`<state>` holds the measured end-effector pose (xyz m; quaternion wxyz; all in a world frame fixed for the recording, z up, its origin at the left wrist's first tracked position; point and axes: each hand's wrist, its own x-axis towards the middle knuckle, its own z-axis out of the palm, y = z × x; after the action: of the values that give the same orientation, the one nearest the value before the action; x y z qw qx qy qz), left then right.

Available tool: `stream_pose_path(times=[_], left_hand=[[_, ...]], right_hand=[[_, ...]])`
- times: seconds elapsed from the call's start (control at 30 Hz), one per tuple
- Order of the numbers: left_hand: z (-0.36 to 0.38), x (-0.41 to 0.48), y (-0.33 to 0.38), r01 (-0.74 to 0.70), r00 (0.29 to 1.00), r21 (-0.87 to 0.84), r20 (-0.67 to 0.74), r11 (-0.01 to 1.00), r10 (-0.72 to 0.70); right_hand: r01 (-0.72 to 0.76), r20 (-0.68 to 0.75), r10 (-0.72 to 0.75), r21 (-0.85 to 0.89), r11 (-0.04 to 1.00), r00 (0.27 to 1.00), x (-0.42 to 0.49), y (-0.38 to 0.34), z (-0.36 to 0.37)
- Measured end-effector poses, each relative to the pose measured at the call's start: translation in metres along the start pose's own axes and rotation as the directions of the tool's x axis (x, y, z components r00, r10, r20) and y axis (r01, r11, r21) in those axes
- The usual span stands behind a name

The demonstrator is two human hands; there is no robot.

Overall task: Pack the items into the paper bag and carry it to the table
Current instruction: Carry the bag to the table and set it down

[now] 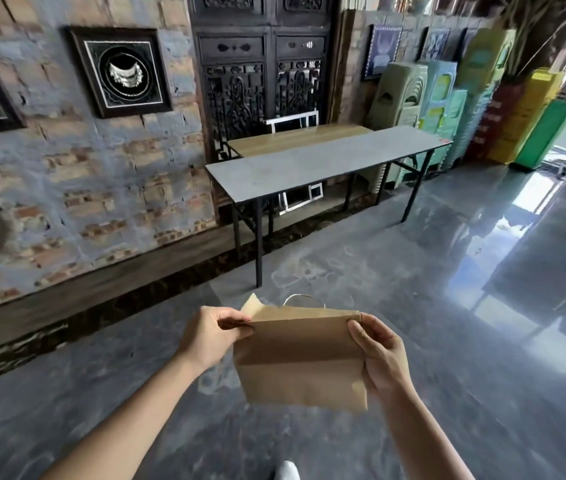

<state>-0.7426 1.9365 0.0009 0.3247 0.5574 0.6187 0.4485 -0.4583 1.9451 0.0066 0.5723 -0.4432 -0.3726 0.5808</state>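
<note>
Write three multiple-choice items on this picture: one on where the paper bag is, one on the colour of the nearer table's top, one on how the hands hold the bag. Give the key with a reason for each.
1. Where is the paper bag?
A. On the grey table
B. In the air over the floor, short of the tables
C. On the floor

2. What colour is the nearer table top?
A. Grey
B. Red
C. White

3. How is the bag held?
A. Left hand only
B. By its handle only
C. Both hands pinch its top corners

Key: B, it hangs between the hands above the floor; A, the grey top sits before the wooden table; C, left hand and right hand each grip a corner.
</note>
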Motion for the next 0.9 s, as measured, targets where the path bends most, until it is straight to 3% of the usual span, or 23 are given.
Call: stream_pose_path(times=[0.3,0.47,0.63,0.73,0.8,0.9], left_hand=[[0.023,0.261,-0.003,-0.078,0.984,0.062,-0.156,0.995,0.086],[0.037,0.405,-0.032,-0.058,0.983,0.122,-0.167,0.991,0.078],[0.038,0.570,-0.065,-0.037,0.982,0.135,-0.179,0.990,0.061],[0.039,0.678,-0.073,-0.030,0.979,0.132,-0.198,0.991,0.056],[0.042,0.737,-0.070,-0.002,0.975,0.154,-0.221,0.988,0.036],[0.046,0.813,-0.072,0.046,0.969,0.177,-0.247,0.983,-0.001]], right_hand=[[-0.055,0.043,0.057,-0.046,0.997,0.997,0.279,-0.023,0.053],[0.022,0.081,-0.002,-0.240,0.971,0.997,0.443,-0.009,0.082],[0.108,0.135,-0.035,-0.586,0.803,0.990,0.617,-0.010,0.131],[0.191,0.161,-0.106,-0.743,0.642,0.981,0.725,-0.023,0.165],[0.243,0.189,-0.155,-0.790,0.562,0.970,0.786,-0.032,0.185],[0.297,0.208,-0.222,-0.793,0.532,0.953,0.874,-0.034,0.207]])
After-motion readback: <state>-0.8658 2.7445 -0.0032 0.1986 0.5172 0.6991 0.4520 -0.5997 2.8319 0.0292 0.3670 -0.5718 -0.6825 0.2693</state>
